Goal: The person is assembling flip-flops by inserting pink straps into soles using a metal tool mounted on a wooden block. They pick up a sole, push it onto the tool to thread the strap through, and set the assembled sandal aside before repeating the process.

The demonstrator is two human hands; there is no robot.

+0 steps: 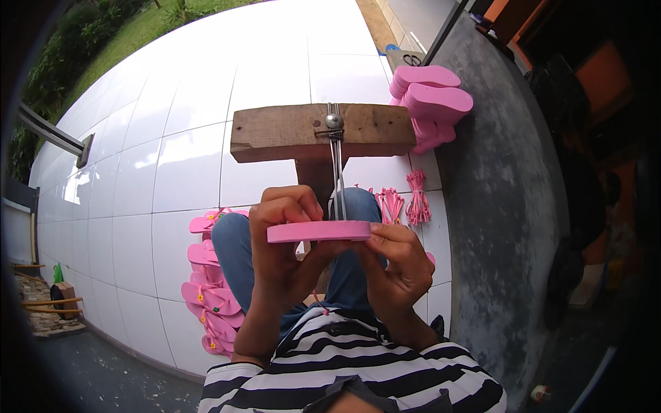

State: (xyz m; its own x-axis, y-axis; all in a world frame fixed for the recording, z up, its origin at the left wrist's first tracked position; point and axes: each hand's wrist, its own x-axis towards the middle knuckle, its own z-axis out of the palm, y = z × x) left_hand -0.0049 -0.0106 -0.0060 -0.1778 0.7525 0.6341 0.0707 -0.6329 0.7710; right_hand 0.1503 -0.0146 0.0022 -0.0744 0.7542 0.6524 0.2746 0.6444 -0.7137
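A pink flip-flop sole is held up edge-on in front of my knees. My left hand grips its left part, fingers over the top and thumb underneath. At the sole's right end, my right hand pinches the edge between thumb and fingers. Below the sole hangs a thin pink strap piece; where its upper end goes is hidden. Thin metal rods run down from a wooden crossbar to behind the sole. Their lower ends cannot be seen.
Strapped pink flip-flops with small flowers lie left of my legs on white tiles. Tied bundles of pink straps lie to the right. Stacked pink soles stand behind them, near scissors.
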